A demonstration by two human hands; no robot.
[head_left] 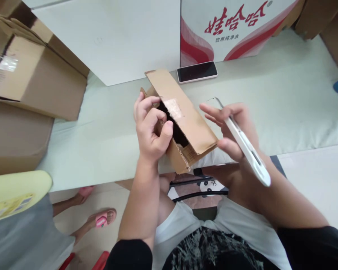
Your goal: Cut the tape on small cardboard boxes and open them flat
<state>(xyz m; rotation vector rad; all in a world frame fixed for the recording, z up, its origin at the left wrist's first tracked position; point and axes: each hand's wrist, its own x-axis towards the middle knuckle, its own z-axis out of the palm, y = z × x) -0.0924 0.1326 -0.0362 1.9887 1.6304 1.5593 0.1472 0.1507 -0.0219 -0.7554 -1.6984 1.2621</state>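
A small brown cardboard box (187, 116) sits tilted near the table's front edge, its flap partly raised over a dark gap, with a strip of clear tape (173, 108) on the flap. My left hand (152, 125) grips the box's open left edge, fingers curled into the gap and thumb over it. In my right hand (232, 129), beside the box's right end, lies a white utility knife (249, 153). Its thin blade points away from me, and the fingers are partly stretched along it. What is inside the box is too dark to make out.
A phone (197, 72) lies behind the box, before a white carton with red lettering (231, 30) and a plain white carton (115, 37). Brown cartons (45, 75) are stacked at left. Another person's sandalled foot (103, 218) shows below, by a yellow-green object (17, 191).
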